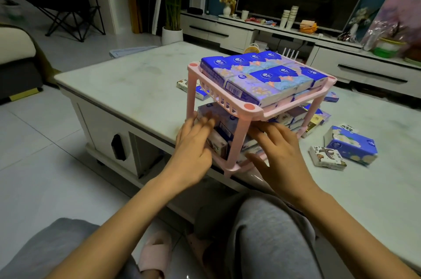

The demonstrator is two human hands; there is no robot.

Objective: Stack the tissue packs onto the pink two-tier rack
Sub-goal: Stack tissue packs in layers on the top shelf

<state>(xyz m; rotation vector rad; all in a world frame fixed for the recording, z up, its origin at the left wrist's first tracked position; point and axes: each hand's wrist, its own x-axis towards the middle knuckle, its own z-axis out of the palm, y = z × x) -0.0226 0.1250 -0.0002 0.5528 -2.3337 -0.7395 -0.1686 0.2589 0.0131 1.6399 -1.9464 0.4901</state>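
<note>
- Tissue packs (266, 76) fill the top tier (214, 93) of the pink two-tier rack (238, 142). That part looks done.
- The rack stands on the near corner of the white surface (127, 87), right in front of the person.
- The lower tier (230, 168) has packs in it too, but I think there is room for more.
- The left hand (193, 142) is at the left side of the lower tier. Its fingers are straight and push against the packs there. It grips nothing. It looks a bit blurry.
- The right hand (278, 148) is at the front of the lower tier. Its fingers are spread out flat and reach in onto the packs. It grips nothing that I can see.
- I think the person is pushing the lower packs in to make them neat.
- Some packs lie loose on the surface, so the job looks mostly done but not over.
- Count: one rack, two tiers, two hands.
- Count on top: eight blue labels show on the upper layer, and another layer lies under it.
- Count of loose packs: five.
  - A big blue pack (350, 145) and a small white pack (328, 158) lie right of the rack, just beside each other.
  - A white pack (182, 83) and a small blue pack (201, 94) lie behind the rack on the left.
  - A far blue pack (331, 96) lies behind it on the right.
- A few more packs sit by the right side of the rack. I cannot tell if they are in the lower tier or beside it.
- I cannot count the lower packs, because the hands and the rack legs hide them.
</note>
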